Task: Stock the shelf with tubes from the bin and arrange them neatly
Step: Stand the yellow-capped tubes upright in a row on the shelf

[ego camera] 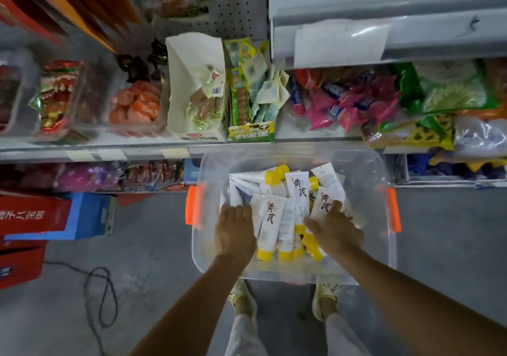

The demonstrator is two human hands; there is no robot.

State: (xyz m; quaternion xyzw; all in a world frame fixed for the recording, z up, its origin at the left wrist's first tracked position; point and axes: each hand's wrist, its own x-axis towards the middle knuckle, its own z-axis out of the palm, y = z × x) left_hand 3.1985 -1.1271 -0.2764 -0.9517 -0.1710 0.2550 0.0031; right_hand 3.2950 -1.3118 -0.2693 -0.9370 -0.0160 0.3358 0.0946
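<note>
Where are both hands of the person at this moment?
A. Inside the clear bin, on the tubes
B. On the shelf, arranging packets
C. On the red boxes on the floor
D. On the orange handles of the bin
A: the left hand and the right hand both reach down into the clear bin and rest on the white tubes with yellow caps.

Clear glossy plastic bin (384, 246); smooth white plastic tubes (270, 218).
</note>
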